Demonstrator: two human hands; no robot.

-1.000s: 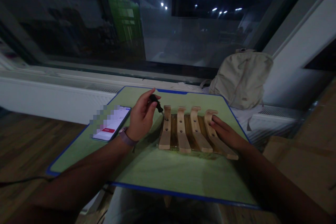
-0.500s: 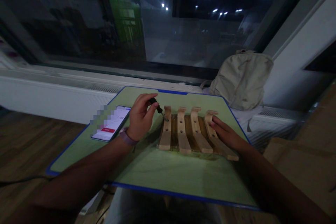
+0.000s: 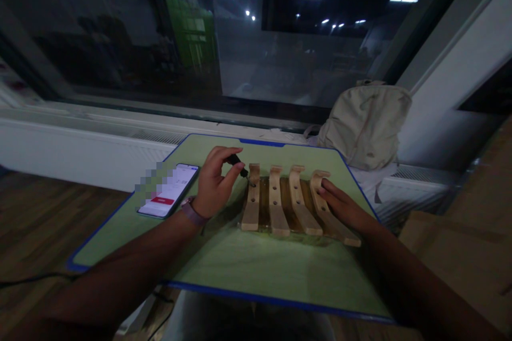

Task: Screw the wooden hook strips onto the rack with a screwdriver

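Left hand (image 3: 214, 184) was pinching a small black-handled screwdriver (image 3: 237, 160) with curled fingers, and its tip had backed off the top hole of the leftmost wooden slat (image 3: 252, 208) since a second ago. Right hand (image 3: 344, 210) lay half-open, fingertips resting on the rightmost slat (image 3: 332, 226), both slats toward the far edge of the green cutting mat (image 3: 280, 272).
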